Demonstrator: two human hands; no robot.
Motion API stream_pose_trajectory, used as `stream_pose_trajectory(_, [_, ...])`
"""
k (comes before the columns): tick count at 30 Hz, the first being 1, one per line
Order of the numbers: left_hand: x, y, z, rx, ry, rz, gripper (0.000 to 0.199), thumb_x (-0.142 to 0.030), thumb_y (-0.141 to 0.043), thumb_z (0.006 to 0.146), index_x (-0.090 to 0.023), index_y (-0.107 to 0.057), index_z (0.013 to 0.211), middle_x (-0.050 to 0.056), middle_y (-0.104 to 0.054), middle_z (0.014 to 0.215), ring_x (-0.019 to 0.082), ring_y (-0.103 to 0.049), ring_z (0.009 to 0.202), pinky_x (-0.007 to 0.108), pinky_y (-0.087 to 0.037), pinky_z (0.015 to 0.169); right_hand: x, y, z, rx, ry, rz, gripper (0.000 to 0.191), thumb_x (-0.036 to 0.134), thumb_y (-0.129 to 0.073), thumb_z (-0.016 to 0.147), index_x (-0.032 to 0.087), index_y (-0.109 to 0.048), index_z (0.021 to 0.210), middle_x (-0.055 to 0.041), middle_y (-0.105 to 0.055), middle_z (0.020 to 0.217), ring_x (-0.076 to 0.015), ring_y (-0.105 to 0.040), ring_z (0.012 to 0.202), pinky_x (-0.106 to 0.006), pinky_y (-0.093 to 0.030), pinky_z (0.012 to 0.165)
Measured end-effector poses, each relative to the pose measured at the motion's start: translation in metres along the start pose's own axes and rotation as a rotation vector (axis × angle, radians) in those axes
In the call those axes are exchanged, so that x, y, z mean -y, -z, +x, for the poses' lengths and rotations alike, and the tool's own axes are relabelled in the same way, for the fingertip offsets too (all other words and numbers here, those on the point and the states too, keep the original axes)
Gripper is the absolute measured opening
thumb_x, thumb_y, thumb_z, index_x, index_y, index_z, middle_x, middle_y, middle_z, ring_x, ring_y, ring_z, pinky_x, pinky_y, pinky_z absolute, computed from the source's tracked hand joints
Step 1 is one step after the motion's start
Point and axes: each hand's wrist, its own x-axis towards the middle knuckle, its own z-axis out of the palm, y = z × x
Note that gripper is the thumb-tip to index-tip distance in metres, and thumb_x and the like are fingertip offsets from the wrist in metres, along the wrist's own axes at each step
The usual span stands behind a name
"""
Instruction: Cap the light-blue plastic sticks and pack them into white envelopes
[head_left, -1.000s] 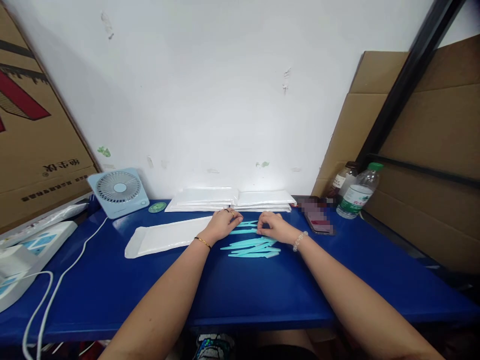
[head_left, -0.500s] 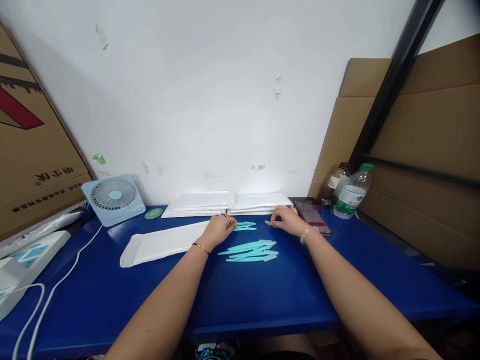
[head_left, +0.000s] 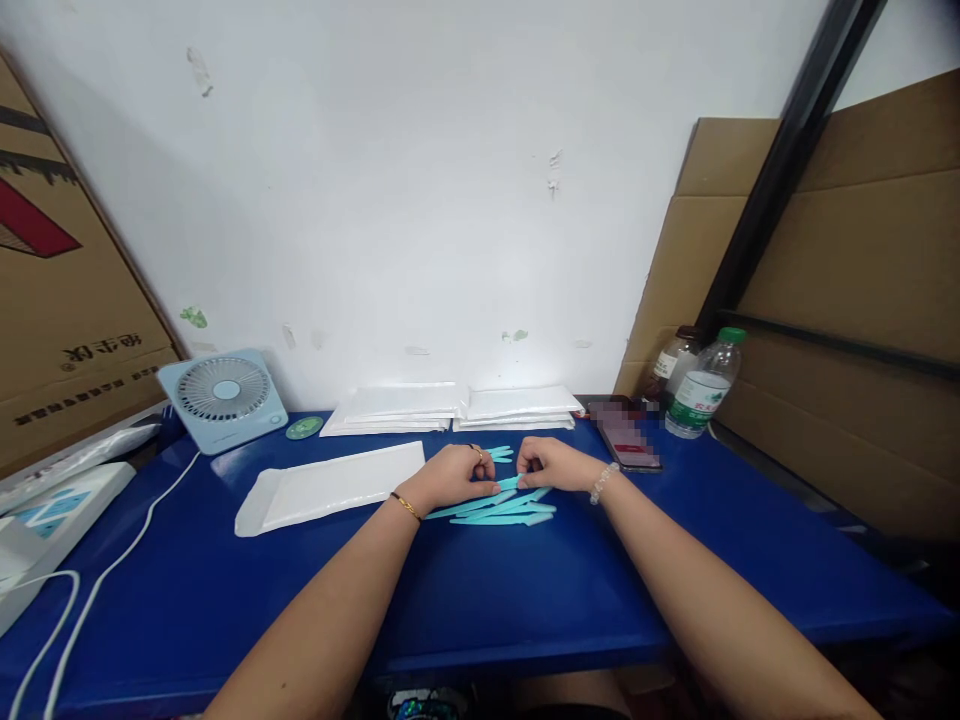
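A turquoise eyebrow razor (head_left: 508, 484) is pinched between my two hands above a small pile of similar razors. My left hand (head_left: 459, 474) has thumb and fingers closed on its handle side. At its other end the fingertips of my right hand (head_left: 553, 465) are closed; any small cover there is hidden by the fingers. The loose pile of turquoise razors (head_left: 502, 517) lies just below the hands on the table. Behind the knuckles, a few more razors (head_left: 501, 454) lie partly covered by my left hand.
A white padded mailer (head_left: 330, 487) lies left of my hands. Stacked mailers (head_left: 517, 402) rest along the wall. A phone (head_left: 628, 435) and bottles (head_left: 701, 395) stand at right; a blue fan (head_left: 229, 395), its cable and a power strip (head_left: 64, 510) are at left.
My right hand has moved left and down, bringing its fingertips to a razor. My left hand has left the back razors and come forward, and now holds one from the front pile.
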Motion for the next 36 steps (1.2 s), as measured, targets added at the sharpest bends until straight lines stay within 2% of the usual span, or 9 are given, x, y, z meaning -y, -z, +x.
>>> stream_pose_trajectory(4, [-0.002,-0.002,0.003,0.008,0.059,0.016,0.021,-0.036,-0.051,0.083,-0.020,-0.064,0.080,0.001,-0.062,0.072,0.014,-0.056,0.068,0.023,-0.038,0.058,0.001,0.002,0.001,-0.029,-0.047,0.172,0.030,0.046,-0.069,0.069,0.017,-0.068,0.077,-0.0003,-0.063,0.066,-0.0135,-0.055,0.060,-0.024,-0.040,0.055])
stream_pose_trajectory(9, [0.010,0.006,0.004,-0.108,0.091,0.120,0.019,-0.034,-0.050,0.085,-0.020,-0.064,0.082,0.003,-0.065,0.081,0.016,-0.059,0.074,0.026,-0.041,0.068,-0.013,0.010,0.001,-0.112,-0.097,0.307,0.032,0.047,-0.072,0.064,0.016,-0.070,0.074,-0.0029,-0.068,0.067,-0.0144,-0.058,0.060,-0.024,-0.043,0.055])
stream_pose_trajectory(13, [0.030,0.009,0.000,-0.203,0.209,0.179,0.017,-0.032,-0.051,0.084,-0.021,-0.064,0.081,0.003,-0.065,0.080,0.017,-0.059,0.075,0.026,-0.041,0.069,-0.034,0.017,-0.001,-0.192,-0.169,0.201,0.029,0.042,-0.071,0.066,0.016,-0.070,0.076,-0.0048,-0.069,0.071,-0.0164,-0.061,0.065,-0.026,-0.045,0.060])
stream_pose_trajectory(16, [0.040,0.006,-0.002,-0.207,0.251,0.141,0.018,-0.035,-0.053,0.083,-0.022,-0.065,0.086,0.003,-0.065,0.085,0.017,-0.060,0.079,0.026,-0.042,0.069,-0.032,0.018,-0.003,-0.244,-0.127,-0.009,0.026,0.041,-0.072,0.066,0.018,-0.070,0.078,-0.0047,-0.067,0.078,-0.0171,-0.059,0.071,-0.027,-0.044,0.064])
stream_pose_trajectory(18, [0.040,0.004,-0.003,-0.214,0.232,0.107,0.022,-0.038,-0.054,0.082,-0.023,-0.066,0.094,0.003,-0.065,0.092,0.018,-0.060,0.085,0.026,-0.043,0.072,-0.021,0.015,-0.004,-0.219,-0.063,-0.078,0.023,0.042,-0.069,0.070,0.019,-0.070,0.076,-0.0039,-0.066,0.081,-0.0165,-0.058,0.072,-0.026,-0.043,0.064])
stream_pose_trajectory(20, [0.036,0.003,-0.003,-0.232,0.206,0.078,0.027,-0.041,-0.054,0.082,-0.022,-0.065,0.099,0.004,-0.065,0.096,0.019,-0.059,0.090,0.027,-0.043,0.075,-0.009,0.010,-0.004,-0.119,-0.009,-0.062,0.024,0.044,-0.066,0.072,0.020,-0.069,0.076,-0.0031,-0.064,0.080,-0.0153,-0.057,0.070,-0.025,-0.042,0.061])
stream_pose_trajectory(25, [0.019,0.005,-0.003,-0.188,0.101,0.027,0.029,-0.045,-0.050,0.085,-0.022,-0.067,0.092,0.002,-0.066,0.092,0.017,-0.059,0.086,0.025,-0.043,0.072,0.005,-0.005,-0.001,0.031,0.032,-0.033,0.019,0.037,-0.068,0.071,0.019,-0.066,0.077,-0.0018,-0.062,0.077,-0.0129,-0.055,0.064,-0.023,-0.040,0.056])
stream_pose_trajectory(30, [0.008,0.002,0.001,-0.072,-0.022,0.087,0.026,-0.042,-0.052,0.085,-0.021,-0.067,0.088,0.002,-0.068,0.087,0.016,-0.060,0.081,0.024,-0.040,0.070,0.004,-0.006,0.003,-0.077,0.013,0.042,0.017,0.034,-0.064,0.076,0.017,-0.063,0.078,-0.0004,-0.060,0.070,-0.0118,-0.053,0.061,-0.022,-0.039,0.055])
stream_pose_trajectory(36, [0.016,0.000,0.005,-0.155,0.069,0.139,0.022,-0.036,-0.051,0.086,-0.021,-0.066,0.084,0.001,-0.069,0.082,0.016,-0.060,0.074,0.025,-0.037,0.066,-0.005,0.003,0.004,-0.184,-0.001,0.026,0.014,0.031,-0.062,0.077,0.017,-0.062,0.078,-0.0005,-0.060,0.069,-0.0121,-0.053,0.062,-0.022,-0.038,0.056])
